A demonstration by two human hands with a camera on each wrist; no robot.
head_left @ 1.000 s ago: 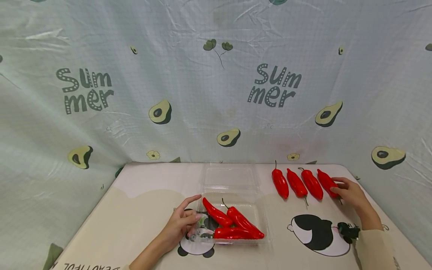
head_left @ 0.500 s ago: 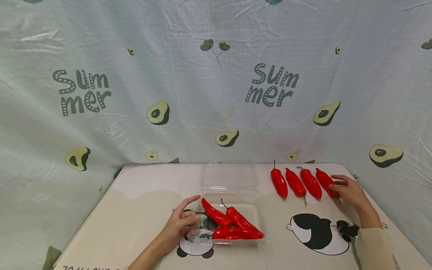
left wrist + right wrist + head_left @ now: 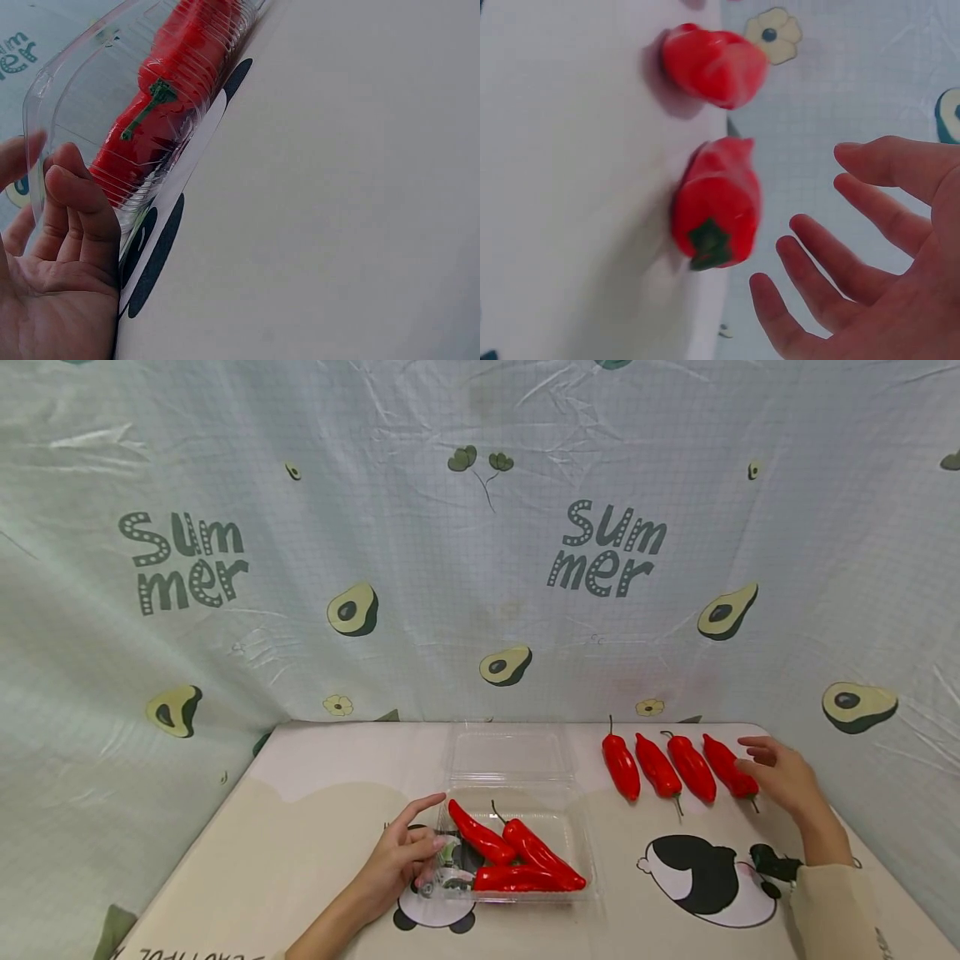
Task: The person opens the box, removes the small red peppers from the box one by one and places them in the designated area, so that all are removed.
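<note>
My left hand [image 3: 397, 864] is at the left side of a clear plastic clamshell box [image 3: 588, 852], holding its edge with thumb and fingers while the index finger points out along the rim. Three glossy red peppers lie in the box, one [image 3: 521, 878] crosswise at the front. In the left wrist view, a pepper's green stem [image 3: 150, 109] shows through the ribbed wall. At the right, my right hand [image 3: 783, 777] hovers beside the rightmost red pepper [image 3: 727, 768] of a row. The right wrist view shows its fingers spread, with a gap to that pepper [image 3: 716, 206].
Several red peppers line the table's back right, among them the leftmost pepper [image 3: 621, 768]. The box's clear lid [image 3: 510, 753] lies folded back behind it. A printed cloth [image 3: 420, 543] hangs behind the table. Cartoon prints mark the tabletop [image 3: 315, 843].
My right hand has let go of the rightmost pepper and drawn slightly back to the right, leaving it lying in the row. The left hand and the box stay put.
</note>
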